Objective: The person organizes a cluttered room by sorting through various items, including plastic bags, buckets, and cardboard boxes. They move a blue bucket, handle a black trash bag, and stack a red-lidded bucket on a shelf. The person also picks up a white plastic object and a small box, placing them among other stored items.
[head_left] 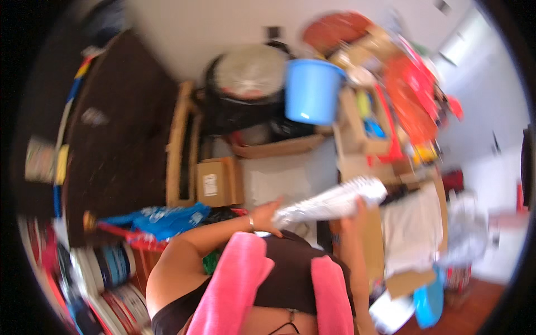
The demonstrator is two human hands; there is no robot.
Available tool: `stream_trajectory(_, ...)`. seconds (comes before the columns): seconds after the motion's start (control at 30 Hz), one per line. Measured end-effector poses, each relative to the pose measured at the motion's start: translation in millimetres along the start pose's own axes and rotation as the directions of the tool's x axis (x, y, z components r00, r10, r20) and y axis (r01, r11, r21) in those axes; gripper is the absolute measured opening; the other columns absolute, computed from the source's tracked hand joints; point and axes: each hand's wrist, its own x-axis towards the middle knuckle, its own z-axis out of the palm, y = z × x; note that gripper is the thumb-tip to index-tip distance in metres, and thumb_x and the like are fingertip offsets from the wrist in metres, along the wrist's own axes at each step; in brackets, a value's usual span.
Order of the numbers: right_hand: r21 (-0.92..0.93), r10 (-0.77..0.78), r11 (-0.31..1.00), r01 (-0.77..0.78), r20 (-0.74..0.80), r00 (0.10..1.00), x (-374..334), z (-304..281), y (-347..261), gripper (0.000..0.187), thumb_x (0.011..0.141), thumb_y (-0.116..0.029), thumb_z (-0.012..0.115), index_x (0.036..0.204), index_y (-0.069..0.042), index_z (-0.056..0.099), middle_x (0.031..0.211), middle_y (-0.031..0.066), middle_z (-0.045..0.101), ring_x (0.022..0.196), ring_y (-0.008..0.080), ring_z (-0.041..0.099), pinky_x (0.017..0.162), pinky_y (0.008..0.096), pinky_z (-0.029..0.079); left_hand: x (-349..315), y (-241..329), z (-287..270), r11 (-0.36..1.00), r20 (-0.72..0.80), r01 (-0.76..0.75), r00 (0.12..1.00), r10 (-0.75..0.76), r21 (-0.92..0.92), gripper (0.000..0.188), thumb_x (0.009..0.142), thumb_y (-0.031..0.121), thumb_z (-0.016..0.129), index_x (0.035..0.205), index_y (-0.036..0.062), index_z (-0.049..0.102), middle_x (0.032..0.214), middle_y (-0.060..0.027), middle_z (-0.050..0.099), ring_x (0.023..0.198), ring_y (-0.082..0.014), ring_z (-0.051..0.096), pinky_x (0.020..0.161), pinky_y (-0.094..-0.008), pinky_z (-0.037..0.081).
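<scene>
A long, shiny white package [329, 202], blurred by motion, lies slantwise across my front, its right end higher; it looks like something wrapped in plastic. My left hand [267, 218], with a band at the wrist, is closed at its lower left end. Toward the other end, my right hand [353, 211] grips it from the near side. The fingers of both hands are smeared and partly hidden. Just beyond my left hand stands a small brown cardboard box [215, 187] with a white label.
A light blue bucket [314, 92] stands ahead beside a large round tub [251, 72] in black plastic. To the right are open cartons [410, 229] and red bags [410, 95]. A blue plastic bag [170, 219] and a dark brown panel [120, 123] are at left.
</scene>
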Motion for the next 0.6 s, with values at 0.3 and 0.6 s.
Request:
stream_trajectory(0.3, -0.077, 0.279, 0.960, -0.270, 0.351, 0.894, 32.6, -22.6, -20.8, 0.055, 0.087, -0.029, 0.050, 0.133, -0.007, 0.029, 0.132, 0.0133, 0.038, 0.119, 0.0315, 0.040, 0.101, 0.0484, 0.031, -31.6, 13.9, 24.0, 0.940, -0.235, -0.109, 0.971, 0.031, -0.324, 0.050, 0.076, 0.025, 0.063, 0.120, 0.0070, 0.048, 0.102, -0.0185, 0.060, 0.090, -0.0331, 0.060, 0.079, -0.0381, 0.046)
stream_trajectory(0.6, -0.709, 0.632, 0.656, -0.259, 0.328, 0.702, 55.5, -41.0, 9.6, 0.031, 0.086, -0.014, 0.054, 0.115, -0.004, 0.047, 0.100, 0.0136, 0.059, 0.082, 0.0213, 0.058, 0.072, 0.0312, 0.049, -126.4, 30.1, -82.2, 0.933, -0.585, 0.352, 0.742, -0.326, -0.074, 0.035, 0.077, 0.029, 0.063, 0.107, 0.0116, 0.058, 0.087, -0.0157, 0.062, 0.079, -0.0330, 0.060, 0.070, -0.0386, 0.047)
